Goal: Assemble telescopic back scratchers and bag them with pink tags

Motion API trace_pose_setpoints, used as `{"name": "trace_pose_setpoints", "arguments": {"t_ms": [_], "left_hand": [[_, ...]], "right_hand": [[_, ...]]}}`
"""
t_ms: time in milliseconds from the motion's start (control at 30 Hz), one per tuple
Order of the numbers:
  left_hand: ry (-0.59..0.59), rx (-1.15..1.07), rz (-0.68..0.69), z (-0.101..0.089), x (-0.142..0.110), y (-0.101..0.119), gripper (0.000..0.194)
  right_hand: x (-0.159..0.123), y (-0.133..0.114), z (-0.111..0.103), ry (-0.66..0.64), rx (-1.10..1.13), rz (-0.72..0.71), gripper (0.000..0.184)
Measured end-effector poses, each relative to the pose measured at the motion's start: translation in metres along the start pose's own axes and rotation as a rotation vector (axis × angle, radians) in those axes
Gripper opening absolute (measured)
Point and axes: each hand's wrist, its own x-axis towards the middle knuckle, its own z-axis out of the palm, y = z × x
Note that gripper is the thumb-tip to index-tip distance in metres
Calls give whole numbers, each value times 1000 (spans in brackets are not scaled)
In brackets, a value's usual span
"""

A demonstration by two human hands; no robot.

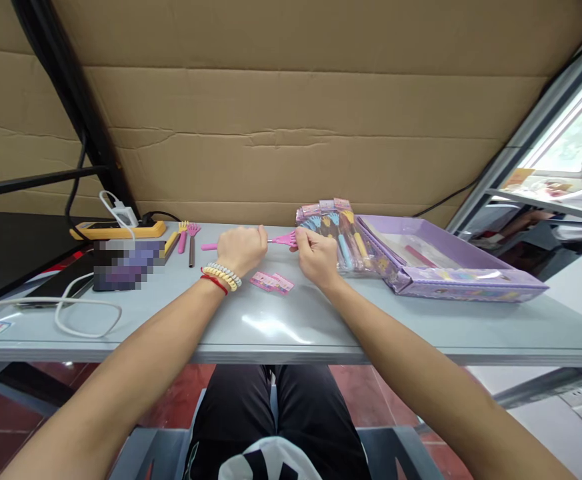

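Observation:
A pink hand-shaped back scratcher [284, 239] with a thin metal shaft stretches sideways above the table, between my two hands. My left hand [243, 249] is closed round its middle, and the pink handle sticks out to the left. At the other end, the fingers of my right hand [317, 255] pinch the tip of the pink claw. Small pink printed cards [271, 283] lie on the table below my hands. Just past my right hand rests a pile of packaged back scratchers [343, 233] with blue, yellow and dark claws, partly covered by that hand.
Loose back scratchers [192, 243] lie at the left, near a yellow power strip [118, 231], a phone [125, 267] and a white cable [88, 333]. On the right stands a purple display box [463, 283]. Cardboard [291, 107] closes off the back of the grey table [291, 330].

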Motion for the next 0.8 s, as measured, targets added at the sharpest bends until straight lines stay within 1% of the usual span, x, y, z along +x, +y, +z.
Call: {"name": "trace_pose_setpoints", "arguments": {"t_ms": [67,133,167,233,300,333,367,400,467,567,633,800], "left_hand": [[-21,7,11,1,0,-1,63],[-35,-5,50,2,1,-5,64],[-39,-27,91,3,2,-8,64],[-48,-100,223,6,3,-14,59],[-63,-184,377,10,5,-22,47],[-67,-214,429,12,6,-27,40],[-72,-236,450,14,7,-30,34],[-79,-250,450,15,9,-34,30],[-99,-266,406,17,10,-39,28],[-123,-270,333,18,12,-44,30],[-130,-275,309,17,13,-45,31],[-167,-309,339,19,13,-47,34]], "right_hand": [[1,4,0,-70,-3,9,42],[4,10,-1,-122,5,60,33],[6,13,-1,-125,6,86,29],[10,20,-3,-95,-11,103,25],[13,26,-5,-53,-53,77,26],[15,29,-7,-40,-72,63,27],[16,31,-9,-30,-87,57,27],[17,33,-11,-24,-95,61,27],[18,36,-15,-16,-92,81,28],[18,37,-21,-22,-73,90,29],[18,37,-23,-37,-72,84,28],[18,35,-27,-75,-92,91,25]]}}
